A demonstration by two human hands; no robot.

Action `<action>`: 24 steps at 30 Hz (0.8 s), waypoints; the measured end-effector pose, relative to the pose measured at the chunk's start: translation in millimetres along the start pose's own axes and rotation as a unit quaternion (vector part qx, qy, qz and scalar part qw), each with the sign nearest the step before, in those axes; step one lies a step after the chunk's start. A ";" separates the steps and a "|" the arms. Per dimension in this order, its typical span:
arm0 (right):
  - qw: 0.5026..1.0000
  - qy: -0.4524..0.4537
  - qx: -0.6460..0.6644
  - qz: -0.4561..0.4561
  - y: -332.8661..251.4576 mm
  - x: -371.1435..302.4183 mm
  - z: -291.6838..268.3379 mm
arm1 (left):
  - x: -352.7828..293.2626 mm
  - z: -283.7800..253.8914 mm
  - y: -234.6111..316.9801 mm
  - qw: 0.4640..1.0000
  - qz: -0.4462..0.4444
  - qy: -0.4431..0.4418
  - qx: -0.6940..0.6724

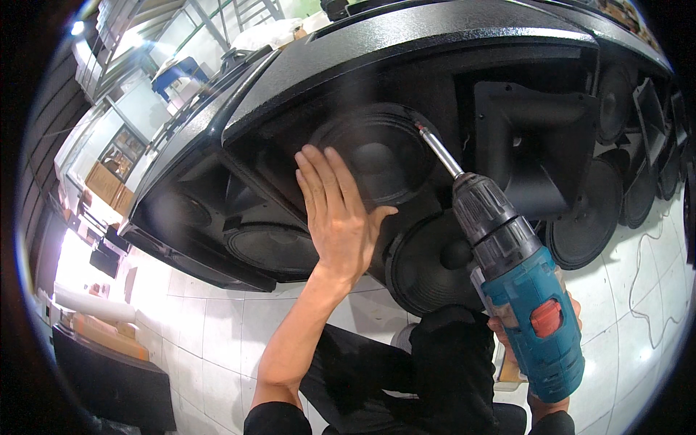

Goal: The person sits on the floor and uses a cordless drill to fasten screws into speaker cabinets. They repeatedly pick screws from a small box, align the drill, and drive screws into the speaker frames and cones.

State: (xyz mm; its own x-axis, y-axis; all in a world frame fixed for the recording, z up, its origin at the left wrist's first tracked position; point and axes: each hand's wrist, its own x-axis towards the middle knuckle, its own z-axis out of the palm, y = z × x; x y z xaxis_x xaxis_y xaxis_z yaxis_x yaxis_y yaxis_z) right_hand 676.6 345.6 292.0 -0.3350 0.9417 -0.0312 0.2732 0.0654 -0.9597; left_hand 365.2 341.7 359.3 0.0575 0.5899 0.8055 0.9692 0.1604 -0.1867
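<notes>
My right hand (503, 339) is wrapped round the grip of a teal and black cordless drill (533, 308), mostly hidden behind its body. A long silver bit (442, 154) sticks out of the drill's chuck, its tip at the upper right rim of a round black speaker cone (377, 158) in a large black speaker cabinet (348, 54). Whether the tip touches a screw there I cannot tell. My left hand (338, 210) is open, fingers stretched and thumb apart, in front of that cone's left side. Below it, a second black speaker cone (428, 268) rests by my knees.
Right of the cone is a square black horn (533, 148). More black speaker cabinets (217, 210) stand left and right. A thin cable (638, 290) lies on the white tiled floor (217, 326). A black box (109, 377) with cardboard on top stands at the lower left.
</notes>
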 end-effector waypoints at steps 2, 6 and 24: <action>1.000 0.002 0.000 0.000 -0.1 -0.7 0.1 | -1.3 1.2 -1.6 1.000 0.002 0.000 0.003; 1.000 0.014 -0.005 -0.008 0.2 -2.3 0.7 | -1.8 3.6 -2.9 1.000 0.007 0.008 0.008; 0.993 0.092 -0.077 -0.022 -37.7 2.7 2.3 | 1.0 0.1 0.2 1.000 0.000 -0.001 0.002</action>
State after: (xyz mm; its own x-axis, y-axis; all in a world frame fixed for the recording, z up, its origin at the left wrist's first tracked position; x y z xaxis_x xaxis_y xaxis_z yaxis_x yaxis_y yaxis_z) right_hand 663.4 344.9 327.4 -0.1838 0.9802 0.0738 0.4007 0.1432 -0.9049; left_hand 365.4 342.4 359.9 0.0577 0.5908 0.8048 0.9682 0.1634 -0.1893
